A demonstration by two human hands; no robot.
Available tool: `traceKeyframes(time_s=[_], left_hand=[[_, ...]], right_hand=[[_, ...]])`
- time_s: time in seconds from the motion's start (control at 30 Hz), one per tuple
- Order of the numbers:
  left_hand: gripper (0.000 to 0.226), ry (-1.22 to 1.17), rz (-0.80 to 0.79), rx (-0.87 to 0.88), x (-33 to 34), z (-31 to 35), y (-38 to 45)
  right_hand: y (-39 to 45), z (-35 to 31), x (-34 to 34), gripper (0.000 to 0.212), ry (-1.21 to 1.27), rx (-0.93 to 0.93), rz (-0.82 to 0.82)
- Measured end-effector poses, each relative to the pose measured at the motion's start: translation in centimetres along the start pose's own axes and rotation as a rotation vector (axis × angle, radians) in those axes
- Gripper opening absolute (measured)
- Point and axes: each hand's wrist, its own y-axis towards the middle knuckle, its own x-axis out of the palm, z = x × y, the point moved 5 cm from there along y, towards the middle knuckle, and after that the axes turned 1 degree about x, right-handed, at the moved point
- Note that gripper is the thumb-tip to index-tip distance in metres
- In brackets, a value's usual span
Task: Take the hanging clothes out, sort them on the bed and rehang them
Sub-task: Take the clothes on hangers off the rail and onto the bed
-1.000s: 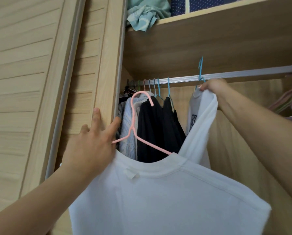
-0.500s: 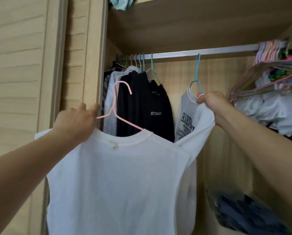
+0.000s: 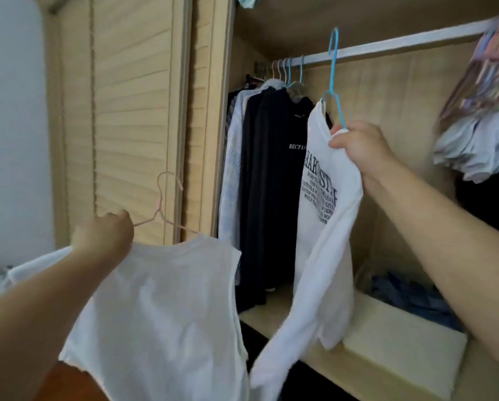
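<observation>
Head view: left grip (image 3: pixel 105 237), arm stretched forward and low, closes round the shoulder of a pink hanger (image 3: pixel 167 204) carrying a plain white shirt (image 3: pixel 167 308) that hangs below it. Right grip (image 3: pixel 358 146), arm raised toward the rail (image 3: pixel 401 43), clutches a printed white shirt (image 3: pixel 323 215) on a blue hanger (image 3: pixel 333 79) just above the fist.

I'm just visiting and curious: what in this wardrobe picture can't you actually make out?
Head view only:
- Printed white shirt: its wording is partly folded away and blurred.
- Black top: its chest lettering is cut off by the printed shirt.
- Bundle of hangers at the right edge: motion-blurred and cropped.
- Right hand: its grip hides the blue hanger's lower part.
</observation>
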Motion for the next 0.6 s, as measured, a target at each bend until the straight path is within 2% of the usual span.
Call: traceKeyframes(time_s=[0.17, 0.3, 0.33, 0.43, 0.47, 0.5, 0.6], left_hand=[[0.027, -0.131, -0.379, -0.089, -1.2, -4.5, -7.6], [0.022, -0.405, -0.562, -0.161, -4.1, -7.1, -13.5], [0.025, -0.549, -0.58, -0.207, -4.8, -8.0, -14.8], [0.012, -1.075, -0.527, -0.403, -5.8, -11.6, -18.3], [0.016, -1.209, -0.472, -0.472, -6.0, -13.1, -19.6], [0.022, -1.303, -0.408, -0.554, -5.9, -14.5, -21.1], [0.009, -1.424, -0.282, -0.638, -5.5, -17.7, -25.9]], right_hand=[[-8.8, -2.3, 3.6, 0.017, 0.188, 0.024, -0.141], [-16.0, -6.3, 6.6, 0.021, 0.301, -0.02, -0.307], [-17.7, -7.1, 7.5, 0.021, 0.326, -0.019, -0.343], [-22.6, -7.9, 10.7, 0.014, 0.389, 0.035, -0.426], [-24.3, -7.6, 11.9, 0.012, 0.398, 0.06, -0.439], [-26.1, -6.8, 13.0, 0.01, 0.398, 0.09, -0.444], [-31.8, -3.0, 16.2, 0.009, 0.362, 0.198, -0.423]])
